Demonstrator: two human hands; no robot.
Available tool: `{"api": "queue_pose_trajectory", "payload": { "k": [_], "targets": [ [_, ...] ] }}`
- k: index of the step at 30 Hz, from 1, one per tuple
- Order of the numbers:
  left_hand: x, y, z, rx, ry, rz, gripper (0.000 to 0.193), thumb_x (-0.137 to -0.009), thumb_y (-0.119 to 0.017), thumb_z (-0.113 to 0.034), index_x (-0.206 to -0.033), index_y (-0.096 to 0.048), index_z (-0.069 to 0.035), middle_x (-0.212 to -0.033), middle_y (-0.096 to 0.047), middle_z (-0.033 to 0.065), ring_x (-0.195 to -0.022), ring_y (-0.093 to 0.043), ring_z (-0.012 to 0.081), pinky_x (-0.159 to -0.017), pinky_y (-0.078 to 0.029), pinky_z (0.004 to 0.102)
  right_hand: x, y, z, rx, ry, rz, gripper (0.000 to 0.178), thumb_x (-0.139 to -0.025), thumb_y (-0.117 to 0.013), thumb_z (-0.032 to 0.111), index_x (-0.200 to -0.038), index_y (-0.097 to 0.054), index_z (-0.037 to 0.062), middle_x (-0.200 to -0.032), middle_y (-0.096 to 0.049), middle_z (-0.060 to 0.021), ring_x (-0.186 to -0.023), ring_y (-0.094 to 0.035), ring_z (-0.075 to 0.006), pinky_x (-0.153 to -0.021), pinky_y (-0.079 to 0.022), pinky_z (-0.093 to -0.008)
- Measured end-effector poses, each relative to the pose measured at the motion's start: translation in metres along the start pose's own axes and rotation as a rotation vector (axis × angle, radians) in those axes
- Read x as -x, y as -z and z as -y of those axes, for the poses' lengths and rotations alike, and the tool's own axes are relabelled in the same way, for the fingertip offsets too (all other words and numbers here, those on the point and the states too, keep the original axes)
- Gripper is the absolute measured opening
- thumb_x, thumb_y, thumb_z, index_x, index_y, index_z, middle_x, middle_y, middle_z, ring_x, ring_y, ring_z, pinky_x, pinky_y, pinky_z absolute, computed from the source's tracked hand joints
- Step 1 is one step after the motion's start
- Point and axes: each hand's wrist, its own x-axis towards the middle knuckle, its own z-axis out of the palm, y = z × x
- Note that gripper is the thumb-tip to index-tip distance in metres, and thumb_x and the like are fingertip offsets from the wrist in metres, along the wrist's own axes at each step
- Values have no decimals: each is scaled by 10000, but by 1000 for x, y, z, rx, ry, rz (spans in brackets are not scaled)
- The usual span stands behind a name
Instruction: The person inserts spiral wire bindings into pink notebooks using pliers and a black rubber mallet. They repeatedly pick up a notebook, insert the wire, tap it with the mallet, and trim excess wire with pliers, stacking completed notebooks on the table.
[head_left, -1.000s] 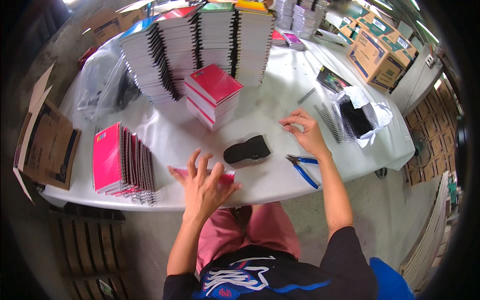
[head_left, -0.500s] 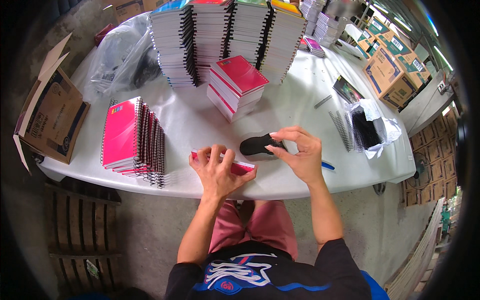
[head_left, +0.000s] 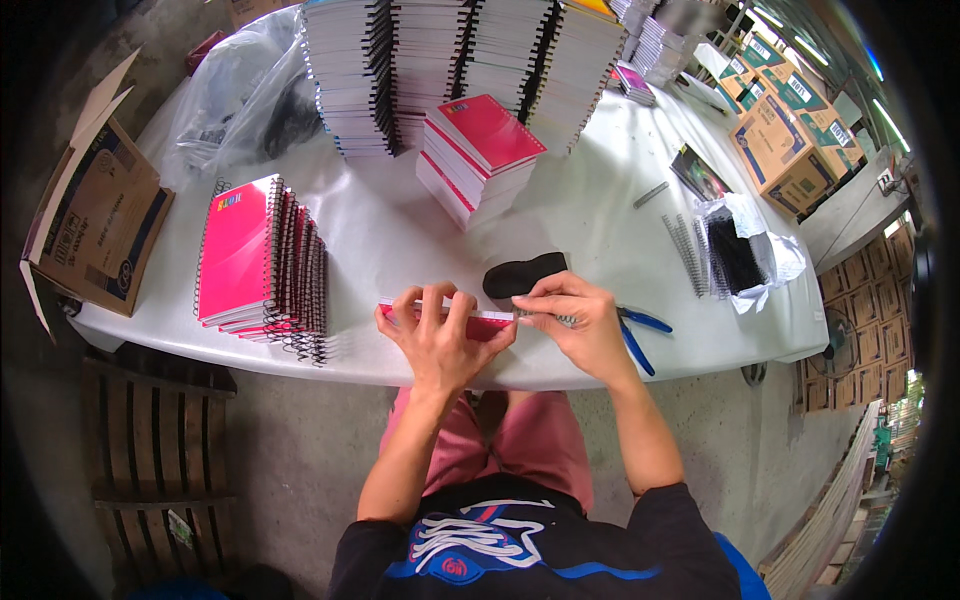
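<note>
My left hand grips a red-covered notebook on its edge at the front of the table, fingers over the top and thumb at the right end. My right hand pinches a thin wire spiral against the right end of the notebook's edge; its far part is hidden by the fingers. Just beyond lies a black elongated pad. Pliers with blue handles rest to the right of my right hand, their jaws partly hidden behind it.
Spiral-bound red notebooks are stacked at left, and red-covered books without coils farther back. Tall notebook stacks stand behind. White paper with dark coils lies at right. Cardboard boxes flank the white table.
My right hand has come down and left from the black pad to the notebook's right end, bringing the wire spiral against it. My left hand keeps its grip. More of the pliers shows.
</note>
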Motion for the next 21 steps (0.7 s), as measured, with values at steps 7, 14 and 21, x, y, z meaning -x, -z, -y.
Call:
{"api": "queue_pose_trajectory", "payload": {
  "k": [7, 14, 21],
  "targets": [
    [-2, 5, -2, -35, 6, 98, 489, -499, -767, -545, -731, -564, -166, -839, -479, 1, -910, -442, 248, -846, -286, 467, -4, 6, -2, -247, -385, 317, 286, -803, -689, 83, -1087, -660, 67, -848, -632, -90, -721, -586, -126, -627, -469, -268],
    [-3, 8, 6, -33, -20, 191, 517, -581, -700, -615, -801, -574, -165, -867, -491, 0, -913, -463, 227, -832, -282, 489, -8, 21, 22, 115, -169, 308, 535, -827, -684, 166, -1304, -454, 90, -830, -605, -105, -707, -567, -153, -646, -477, -298],
    [-4, 14, 12, 13, -16, 249, 571, -622, -664, -650, -857, -580, -136, -907, -501, 13, -928, -465, 225, -837, -288, 478, -21, 20, 0, -120, -583, 675, 357, -874, -597, 156, -1213, -528, 68, -945, -632, -116, -856, -597, -236, -717, -483, -328]
  ]
}}
